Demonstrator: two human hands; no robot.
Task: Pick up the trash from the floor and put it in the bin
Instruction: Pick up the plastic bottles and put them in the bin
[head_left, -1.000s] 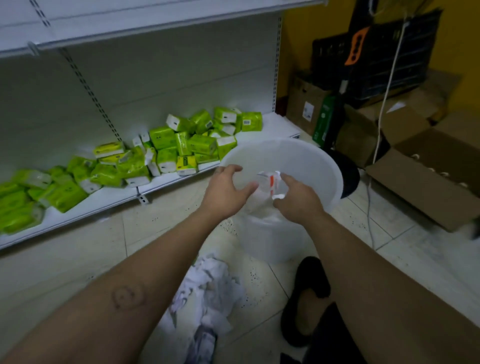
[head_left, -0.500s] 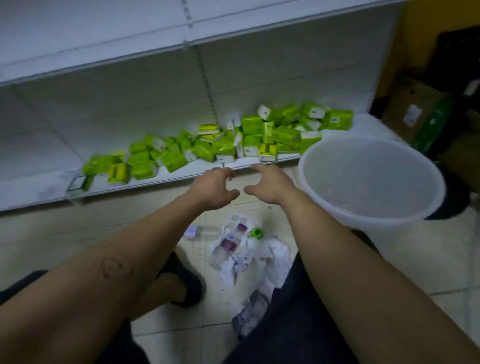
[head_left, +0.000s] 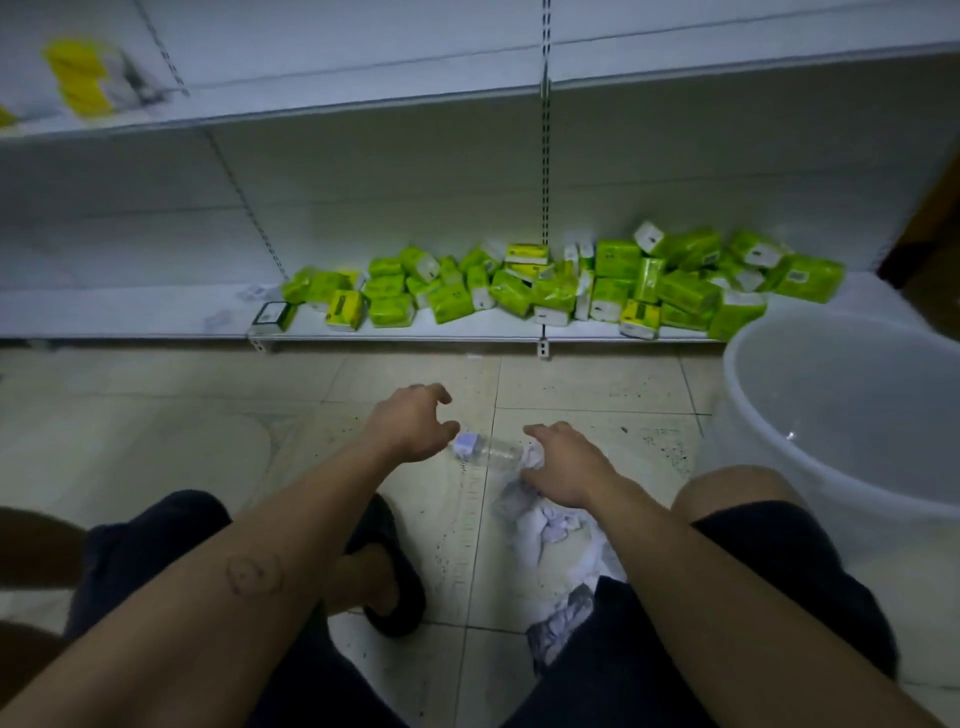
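Since half a second ago both hands have dropped from the shelf edge toward the floor, and the view has swung left so that the bin (head_left: 852, 415) now sits off to the right of the right hand, cut off by the frame edge. The left hand (head_left: 410, 423) hangs above the capped end of a clear plastic bottle (head_left: 485, 451), fingers curled and spread, gripping nothing. The right hand (head_left: 563, 462) lies at the bottle's other end, on top of the crumpled white paper (head_left: 545, 525); its fingers curve down into the pile, but whether they have closed on paper or bottle I cannot tell, since the hand covers its own fingertips. The bottle lies on its side between the two hands, so a two-handed scoop seems to be the intent, one hand at each end, with the bin kept within easy reach of the right arm. More trash trails back toward the body under the right forearm, partly hidden by the dark shorts; a darker scrap (head_left: 563, 618) there is too dim to identify. A foot in a black slipper (head_left: 395, 566) is planted below the left forearm. Beyond both hands, green packets (head_left: 571, 288) are heaped on the bottom shelf (head_left: 156, 317).
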